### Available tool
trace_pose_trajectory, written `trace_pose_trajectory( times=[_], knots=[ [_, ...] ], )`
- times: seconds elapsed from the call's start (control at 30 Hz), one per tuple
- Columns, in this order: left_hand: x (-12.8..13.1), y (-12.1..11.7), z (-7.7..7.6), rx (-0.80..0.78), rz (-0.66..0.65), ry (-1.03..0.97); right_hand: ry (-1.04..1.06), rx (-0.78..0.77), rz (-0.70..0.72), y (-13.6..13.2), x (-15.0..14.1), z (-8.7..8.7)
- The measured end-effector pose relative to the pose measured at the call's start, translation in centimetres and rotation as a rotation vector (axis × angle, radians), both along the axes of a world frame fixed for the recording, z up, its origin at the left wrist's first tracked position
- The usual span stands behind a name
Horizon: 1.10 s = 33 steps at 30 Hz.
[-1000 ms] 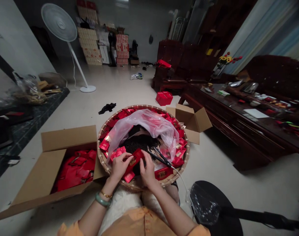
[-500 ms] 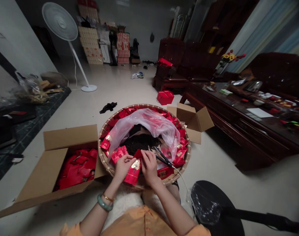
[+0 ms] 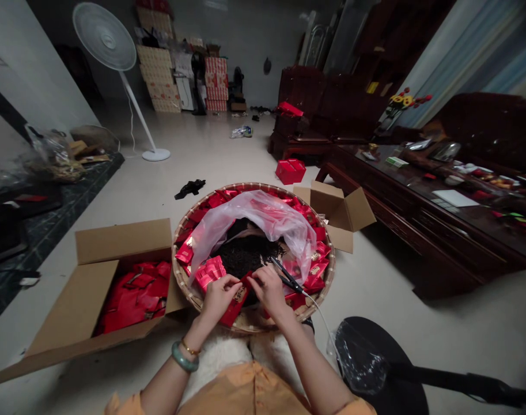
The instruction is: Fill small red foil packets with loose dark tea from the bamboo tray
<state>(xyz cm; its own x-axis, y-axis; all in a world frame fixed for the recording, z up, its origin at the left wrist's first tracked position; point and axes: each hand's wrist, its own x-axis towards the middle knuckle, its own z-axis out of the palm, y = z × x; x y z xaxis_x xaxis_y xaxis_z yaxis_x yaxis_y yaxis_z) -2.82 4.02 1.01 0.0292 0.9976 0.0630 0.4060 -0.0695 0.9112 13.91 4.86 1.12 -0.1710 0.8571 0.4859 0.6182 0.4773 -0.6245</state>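
Both hands pinch the top end of one red packet (image 3: 235,304) with gold print, over the near part of a round bamboo basket (image 3: 180,288). My left hand (image 3: 219,295) grips its upper left corner, and my right hand (image 3: 269,288) grips the upper right. Beyond them lies a dark, loose, leaf-like heap (image 3: 241,253) in a translucent plastic bag (image 3: 263,216) with its mouth spread wide. Several flat red packets (image 3: 209,271) lie left of the heap. A black corded tool with long jaws, like a heat sealer (image 3: 291,279), rests just right of my right hand.
More red packets (image 3: 318,271) ring the basket's inside. An open carton (image 3: 90,294) of red packets stands at left, and another open carton (image 3: 344,210) at far right. A white cord (image 3: 321,317) runs down beside a black round base (image 3: 375,357). A wooden table (image 3: 401,190) flanks the right.
The packet's top has drawn narrower between my fingers, and its face has tilted and darkened. My right hand has shifted slightly to the right.
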Motion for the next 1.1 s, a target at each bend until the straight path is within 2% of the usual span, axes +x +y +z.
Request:
trace_pose_trajectory(
  times=[0.2,0.33,0.43,0.5,0.6,0.7,0.8,0.9,1.0,1.1],
  knots=[
    [-0.3,0.6,-0.6,-0.139,0.022,-0.157,0.049,0.002,0.08,-0.4,0.1,0.5],
    [-1.2,0.7,-0.7,-0.295,-0.048,-0.299,0.096,-0.048,-0.035,-0.6,0.5,0.5],
    [-1.7,0.5,-0.5,-0.488,-0.035,-0.416,0.192,-0.167,-0.101,-0.7,0.7,0.4],
    [-1.9,0.5,-0.1,-0.546,-0.002,-0.458,0.329,-0.305,-0.054,-0.6,0.7,0.4],
    [-1.9,0.6,0.5,-0.519,-0.021,-0.456,0.522,-0.547,0.146,-0.3,0.8,0.8],
    [-1.7,0.9,1.1,-0.472,-0.096,-0.399,0.578,-0.718,0.292,0.2,1.0,1.3],
    [-1.5,1.1,1.4,-0.456,-0.132,-0.37,0.578,-0.753,0.258,0.5,1.2,1.4],
    [-1.3,1.2,1.6,-0.489,-0.113,-0.398,0.616,-0.737,0.234,0.5,1.3,1.3],
    [-1.3,1.2,1.8,-0.526,-0.084,-0.411,0.683,-0.757,0.318,0.3,1.5,1.4],
    [-1.4,1.3,2.1,-0.509,-0.09,-0.37,0.663,-0.822,0.439,0.1,1.9,2.0]
  ],
)
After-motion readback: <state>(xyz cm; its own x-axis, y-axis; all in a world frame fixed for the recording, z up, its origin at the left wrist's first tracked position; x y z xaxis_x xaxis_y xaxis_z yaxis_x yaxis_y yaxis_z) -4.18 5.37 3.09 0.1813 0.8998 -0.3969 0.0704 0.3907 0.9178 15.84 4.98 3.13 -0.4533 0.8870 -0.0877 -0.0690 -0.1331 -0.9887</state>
